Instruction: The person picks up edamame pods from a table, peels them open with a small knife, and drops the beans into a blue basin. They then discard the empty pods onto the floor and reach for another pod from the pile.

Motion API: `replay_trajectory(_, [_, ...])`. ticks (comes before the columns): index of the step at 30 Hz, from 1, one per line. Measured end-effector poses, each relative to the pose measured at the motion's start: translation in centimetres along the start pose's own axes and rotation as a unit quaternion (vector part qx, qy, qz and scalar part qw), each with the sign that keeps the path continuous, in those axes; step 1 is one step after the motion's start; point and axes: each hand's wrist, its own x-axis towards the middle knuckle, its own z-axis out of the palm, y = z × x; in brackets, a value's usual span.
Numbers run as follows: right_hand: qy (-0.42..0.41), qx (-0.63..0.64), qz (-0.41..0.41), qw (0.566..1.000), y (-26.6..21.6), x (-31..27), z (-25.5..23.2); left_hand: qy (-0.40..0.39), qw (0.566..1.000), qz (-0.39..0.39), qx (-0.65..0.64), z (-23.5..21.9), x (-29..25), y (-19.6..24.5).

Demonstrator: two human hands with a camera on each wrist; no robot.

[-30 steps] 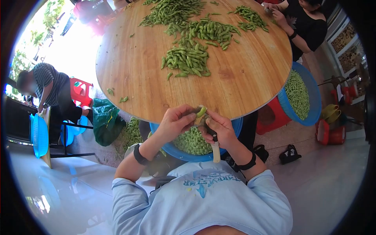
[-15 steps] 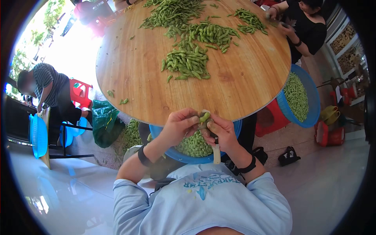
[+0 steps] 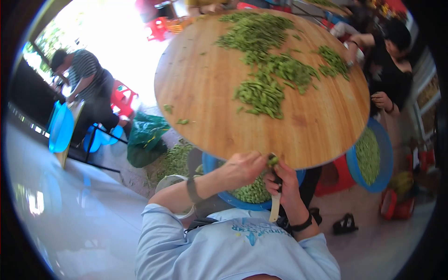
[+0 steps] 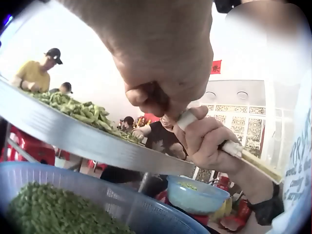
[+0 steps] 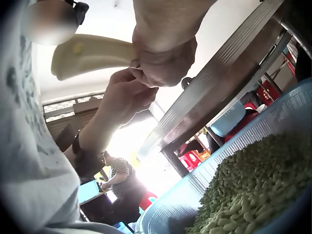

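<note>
In the head view my left hand (image 3: 245,169) and right hand (image 3: 283,179) meet just off the near table edge. A small green soybean pod (image 3: 273,161) shows between their fingertips. The left fingers are curled, their tips right at the pod, and blurred in the head view. My right hand grips a tool with a long cream handle (image 5: 92,56), which hangs down towards the shirt; its working end is hidden among the fingers. Below the hands sits a blue basin (image 4: 146,214) holding shelled green beans (image 5: 248,204).
Piles of pods (image 3: 261,95) lie on the round wooden table (image 3: 205,102). Another blue basin of beans (image 3: 368,156) stands to the right by a red stool (image 3: 333,177). A green sack (image 3: 144,140) lies left, beside pods on the floor. Other people sit around.
The head view has turned, so table and hands appear further right and lower. The left fingers have curled in further at the pod. The right hand keeps its grip on the cream-handled tool.
</note>
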Motion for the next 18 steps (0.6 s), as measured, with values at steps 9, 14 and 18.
replay_trajectory(9, [0.056,-0.21,-0.183,0.959,1.4,0.0,-1.0,0.053,0.956,-0.12,-0.264,2.2,-0.5,1.7])
replay_trajectory(14, [0.147,-0.413,-0.295,0.849,1.3,-0.3,-1.4,0.05,0.976,-0.077,-0.197,3.1,-1.5,2.5])
replay_trajectory(18, [0.108,-0.58,-0.38,0.713,0.8,0.0,-2.1,0.067,0.976,-0.075,-0.192,3.0,-1.8,3.0])
